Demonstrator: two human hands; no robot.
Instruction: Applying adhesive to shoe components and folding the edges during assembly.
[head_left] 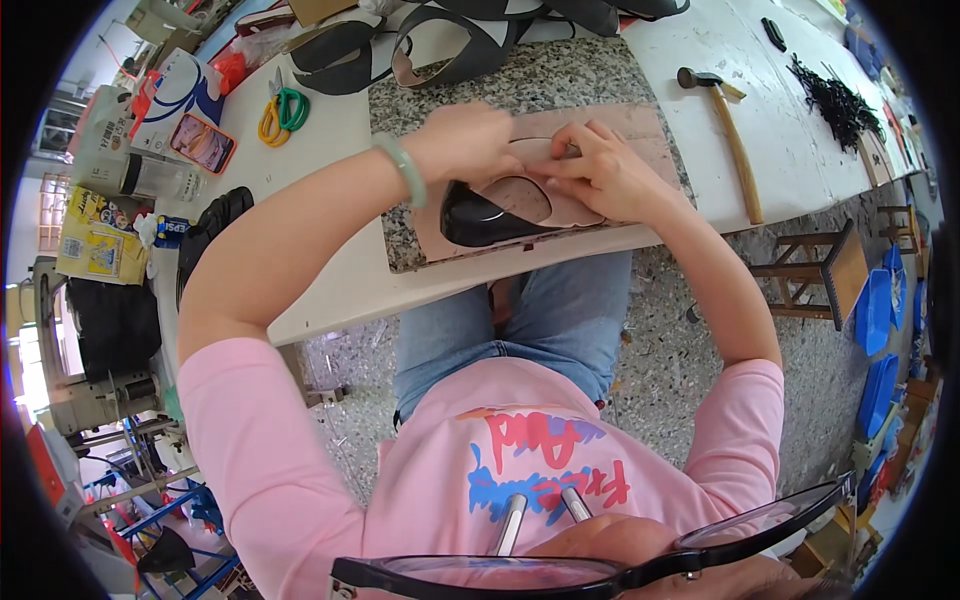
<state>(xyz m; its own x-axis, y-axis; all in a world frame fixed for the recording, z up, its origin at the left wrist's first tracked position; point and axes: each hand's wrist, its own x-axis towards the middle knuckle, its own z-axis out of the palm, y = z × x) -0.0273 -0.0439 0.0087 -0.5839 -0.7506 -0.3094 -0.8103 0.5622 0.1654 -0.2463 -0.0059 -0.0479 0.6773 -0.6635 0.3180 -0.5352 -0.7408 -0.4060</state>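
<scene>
A shoe upper (487, 217), glossy black outside with a beige lining, lies on a pinkish-beige board (640, 125) on top of a speckled granite slab (400, 240). At its far left side is my left hand (470, 142), slightly blurred, with the fingers curled and the thumb tip against the upper's edge. My right hand (598, 175) is at the right side, thumb and fingers pinched on the lining near the left fingertips. Both hands meet over the middle of the upper. What lies beneath the fingers is partly hidden.
A hammer (735, 150) lies right of the slab, with a pile of thin black strips (838, 105) beyond. Scissors with yellow and green handles (284, 112) and a phone (203, 143) are on the left. Black curved pieces (450, 45) lie at the far edge. A stool (835, 275) stands right.
</scene>
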